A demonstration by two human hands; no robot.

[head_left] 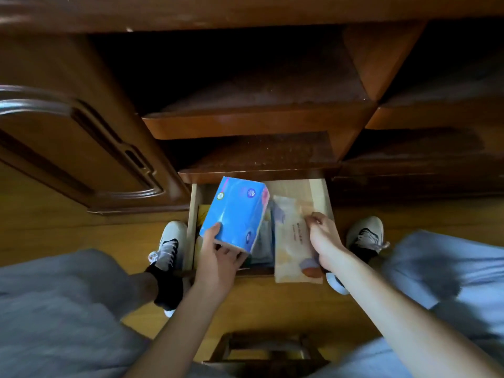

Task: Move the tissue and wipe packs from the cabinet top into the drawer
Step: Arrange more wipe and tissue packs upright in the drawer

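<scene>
Blue tissue pack [236, 212]: left hand [218, 257] grips | beige wipe pack [293, 241]: right hand [323, 236] pinches | print unreadable

a pale wooden drawer [194, 214] stands pulled out at the centre of the frame, below two dark brown shelves [259, 124] of a cabinet [81, 148]. inside the drawer, a cream pack [293, 241] lies along its right side, its near end reaching over the drawer's front edge. other packs [263, 241] lie in the middle, too shaded to tell apart. the yellow wooden floor [41, 214] carries the cabinet and, at lower centre, a dark wooden stool [261, 350].
</scene>
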